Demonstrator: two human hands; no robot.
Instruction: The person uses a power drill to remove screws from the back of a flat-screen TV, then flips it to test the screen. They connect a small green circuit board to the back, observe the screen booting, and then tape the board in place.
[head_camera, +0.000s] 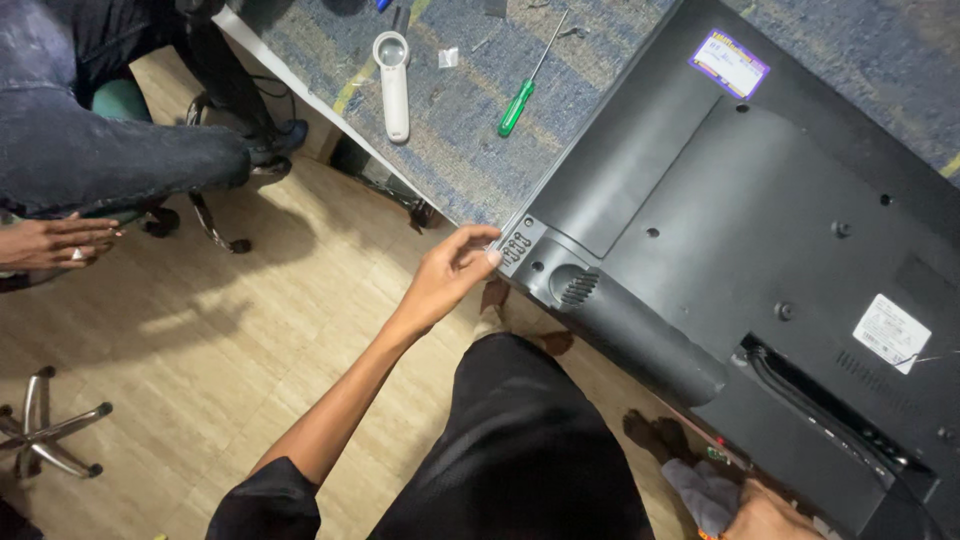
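a flat television (760, 230) lies face down on the table (470, 150), its black back panel up, filling the right side of the table and overhanging the near edge. the left hand (452, 272) reaches up to the television's near left corner, fingers curled narrow around the corner edge, thumb on top, fingertips (492, 257) touching the casing just beside a small block of buttons (516, 247). it grips nothing loose, only the corner itself. the right hand (765, 515) is at the bottom edge of the view, just below the television's lower edge near a cable (800, 395) that runs along a recess; most of it is cut off, so i cannot tell whether it is open or closed or touching the set.

well apart from both hands, towards the table's far left edge, lie a green-handled screwdriver (522, 95) and a white magnifier (393, 80). another person's hand (55, 242) rests on a knee at the left, away from the table. small bits near the table's far edge are too small to make out.
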